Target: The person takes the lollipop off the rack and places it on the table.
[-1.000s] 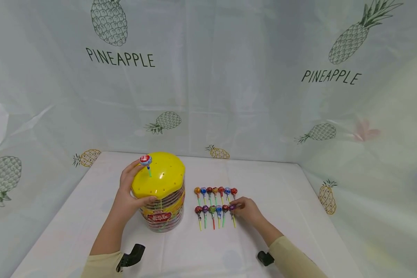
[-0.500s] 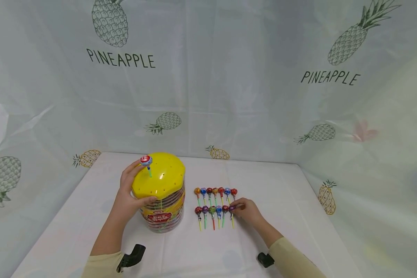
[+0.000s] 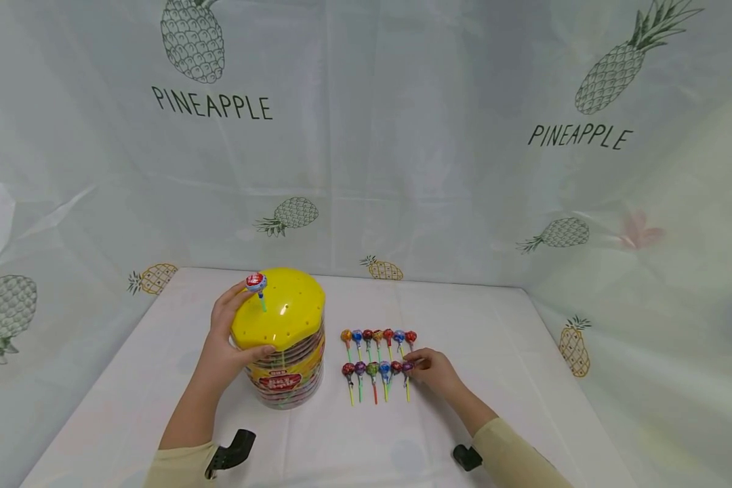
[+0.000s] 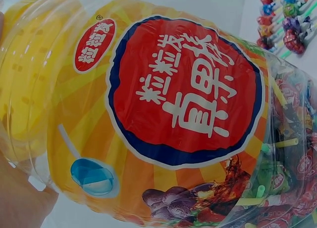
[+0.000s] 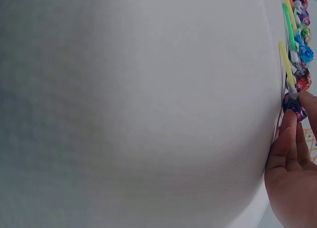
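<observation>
A clear plastic candy jar [image 3: 280, 383] with a yellow lid [image 3: 293, 308] stands upright left of centre in the head view. A red, white and blue lollipop [image 3: 256, 282] rises from the lid on a green stick. My left hand [image 3: 222, 349] grips the jar around its lid, thumb in front and fingers on the far left side. At the right end of the front row, my right hand [image 3: 438, 371] pinches a purple-wrapped lollipop [image 5: 294, 108] by its head, its yellow stick pointing towards me. Right beside it lies a dark red lollipop [image 3: 396, 367].
Two rows of several wrapped lollipops lie on the white-covered table [image 3: 341, 440], right of the jar. The back row [image 3: 368, 335] sits just beyond the front one. A pineapple-print curtain [image 3: 439, 203] rises behind the table.
The purple lollipop has shifted slightly left, its stick now straighter. The dark red lollipop beside it has turned, its stick swinging left towards the blue one. My left hand has stayed on the jar.
</observation>
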A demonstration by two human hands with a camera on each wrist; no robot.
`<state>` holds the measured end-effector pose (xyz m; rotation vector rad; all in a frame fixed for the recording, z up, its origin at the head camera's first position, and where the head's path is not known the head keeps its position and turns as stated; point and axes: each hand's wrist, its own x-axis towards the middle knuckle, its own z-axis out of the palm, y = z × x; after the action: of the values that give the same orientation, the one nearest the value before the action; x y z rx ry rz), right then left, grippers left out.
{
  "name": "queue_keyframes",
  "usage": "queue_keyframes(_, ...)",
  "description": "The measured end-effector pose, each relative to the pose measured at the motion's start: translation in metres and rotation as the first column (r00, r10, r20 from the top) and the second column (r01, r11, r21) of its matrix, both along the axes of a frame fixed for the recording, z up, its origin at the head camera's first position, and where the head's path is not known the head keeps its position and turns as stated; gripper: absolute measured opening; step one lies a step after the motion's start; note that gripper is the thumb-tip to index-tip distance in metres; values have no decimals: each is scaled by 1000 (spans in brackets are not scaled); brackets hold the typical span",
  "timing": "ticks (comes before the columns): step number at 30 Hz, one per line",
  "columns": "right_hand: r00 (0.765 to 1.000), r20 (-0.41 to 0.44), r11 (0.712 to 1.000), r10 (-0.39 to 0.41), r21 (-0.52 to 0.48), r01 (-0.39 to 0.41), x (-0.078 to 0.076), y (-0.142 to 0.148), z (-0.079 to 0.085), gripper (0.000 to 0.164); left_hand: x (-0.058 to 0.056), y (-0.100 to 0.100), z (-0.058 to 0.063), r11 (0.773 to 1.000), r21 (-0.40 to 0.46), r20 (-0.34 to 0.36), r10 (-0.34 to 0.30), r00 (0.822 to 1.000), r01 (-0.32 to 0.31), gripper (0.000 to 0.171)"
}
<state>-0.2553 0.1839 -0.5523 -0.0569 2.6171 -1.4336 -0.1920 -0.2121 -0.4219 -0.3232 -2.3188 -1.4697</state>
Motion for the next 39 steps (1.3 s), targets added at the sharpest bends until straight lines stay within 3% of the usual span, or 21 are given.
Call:
queue_keyframes(6, 1000, -1, 1000, 8, 6, -8, 1, 1, 2, 23, 1, 0, 0, 1000, -1, 5, 3, 1000, -3, 81)
queue_keyframes(10, 998, -44, 999, 38, 17, -37, 1, 0, 5, 23, 1, 0, 0, 1000, -5, 4, 3, 1000, -3, 82)
queue_keyframes(14, 984, -121, 988, 132, 100, -120, -3, -2, 7, 24, 1, -1, 0, 1000, 0, 5, 6, 1000, -6, 81)
queue_keyframes(18, 954, -169, 959, 247, 183, -216, -11, -4, 7, 27, 1, -1, 1, 1000, -1, 3, 4, 1000, -4, 80)
queue_keyframes(22, 943, -151, 943, 296, 202, -263, -16, -6, 6, 27, 1, 0, 1, 1000, -6, -4, 2, 1000, -2, 80)
queue_keyframes(27, 948, -106, 937, 299, 220, -271, -20, -7, 8, 23, 0, 0, 0, 1000, -7, -11, 1, 1000, -1, 81)
queue_keyframes(32, 938, -100, 922, 331, 245, -300, -22, -8, 12, 23, 0, 0, 0, 1000, 1, 5, 1, 1000, -1, 81)
queue_keyframes(39, 943, -84, 925, 322, 242, -294, -24, -8, 11, 26, 1, 0, 0, 1000, 4, 8, 7, 1000, -7, 81)
